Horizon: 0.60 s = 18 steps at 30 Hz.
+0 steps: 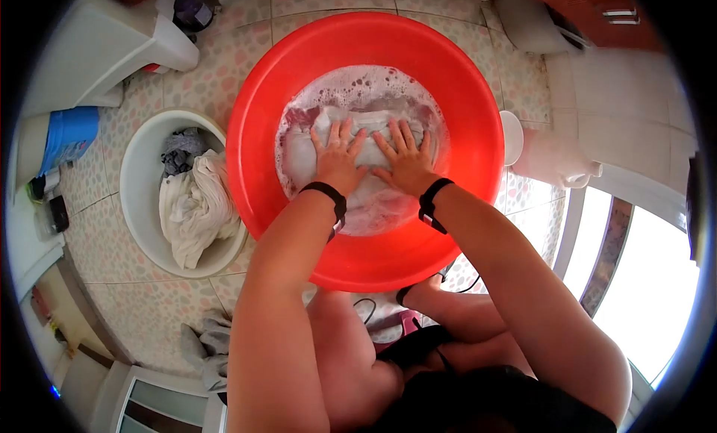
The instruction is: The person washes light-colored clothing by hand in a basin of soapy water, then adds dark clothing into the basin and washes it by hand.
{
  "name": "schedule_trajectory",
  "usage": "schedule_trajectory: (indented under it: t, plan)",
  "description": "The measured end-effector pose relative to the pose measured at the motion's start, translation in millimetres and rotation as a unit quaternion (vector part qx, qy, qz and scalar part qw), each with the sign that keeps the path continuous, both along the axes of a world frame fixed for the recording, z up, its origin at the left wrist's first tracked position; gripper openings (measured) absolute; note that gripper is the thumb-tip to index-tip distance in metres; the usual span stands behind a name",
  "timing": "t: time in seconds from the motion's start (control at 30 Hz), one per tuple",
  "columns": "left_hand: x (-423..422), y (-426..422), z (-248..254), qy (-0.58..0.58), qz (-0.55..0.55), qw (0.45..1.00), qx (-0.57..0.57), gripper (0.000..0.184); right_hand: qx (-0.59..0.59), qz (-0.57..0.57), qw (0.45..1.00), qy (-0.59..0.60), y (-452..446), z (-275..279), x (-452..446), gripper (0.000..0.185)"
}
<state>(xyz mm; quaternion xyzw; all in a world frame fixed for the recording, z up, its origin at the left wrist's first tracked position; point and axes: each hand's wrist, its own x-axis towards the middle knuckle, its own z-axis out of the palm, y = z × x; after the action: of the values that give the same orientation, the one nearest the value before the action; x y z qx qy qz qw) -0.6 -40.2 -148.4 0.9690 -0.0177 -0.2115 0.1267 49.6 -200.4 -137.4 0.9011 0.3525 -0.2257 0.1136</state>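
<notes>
- Cloth (373, 121) lies in sudsy water (381, 78) inside the red basin (373, 41), whose high wall likely contains splashes.
- Left hand (337, 163) and right hand (409, 164) press flat on the cloth, fingers (344, 128) spread apart, probably to push evenly.
- White tub (136, 187) beside the basin holds 2 fabric bundles (198, 209), seemingly kept within reach.

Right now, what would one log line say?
left hand: spread on pale cloth; right hand: spread on same cloth; red basin: cloth, sudsy water; white tub: cream cloth, dark cloth
</notes>
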Motion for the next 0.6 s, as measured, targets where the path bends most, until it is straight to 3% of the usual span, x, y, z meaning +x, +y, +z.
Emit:
schedule_trajectory:
  t: [0.17, 0.23, 0.3, 0.37, 0.4, 0.43, 0.47, 0.5, 0.53, 0.57, 0.6]
  plan:
    - [-9, -2, -33, -0.006, 0.017, 0.999, -0.035, 0.069, -0.085, -0.007, 0.995, 0.049, 5, -17, 0, 0.07]
    - [-4, 0, -39, -0.022, 0.017, 0.998, -0.062, 0.067, -0.027, -0.035, 0.994, 0.095, -5, -28, 4, 0.067]
    - [11, -2, -45, 0.131, 0.02, 0.987, -0.093, 0.065, 0.033, -0.059, 0.989, 0.129, -8, -46, 12, 0.064]
    - [19, -2, -2, 0.131, 0.002, 0.99, -0.05, 0.06, -0.248, 0.055, 0.927, 0.276, -8, -64, 26, 0.049]
    - [23, -2, 13, 0.14, -0.014, 0.99, -0.009, 0.054, -0.248, 0.053, 0.929, 0.268, -5, -50, 31, 0.049]
    - [28, 2, 11, 0.135, -0.013, 0.991, -0.011, 0.054, -0.032, 0.037, 0.994, 0.099, -3, -29, 32, 0.044]
    - [34, 10, 5, 0.066, 0.033, 0.995, -0.061, 0.048, 0.185, 0.022, 0.98, -0.075, -2, -16, 32, 0.039]
    - [38, 18, 0, 0.001, 0.08, 0.991, -0.109, 0.043, 0.182, 0.025, 0.98, -0.073, -3, -19, 39, 0.039]
    - [42, 25, -5, 0.005, 0.082, 0.99, -0.111, 0.043, 0.201, -0.066, 0.976, -0.053, -4, -27, 53, 0.04]
    - [48, 33, -9, -0.029, 0.116, 0.99, -0.079, 0.04, 0.22, -0.157, 0.962, -0.034, -5, -34, 62, 0.04]
    - [51, 39, -11, -0.067, 0.151, 0.985, -0.045, 0.038, 0.221, -0.155, 0.962, -0.033, -6, -35, 67, 0.04]
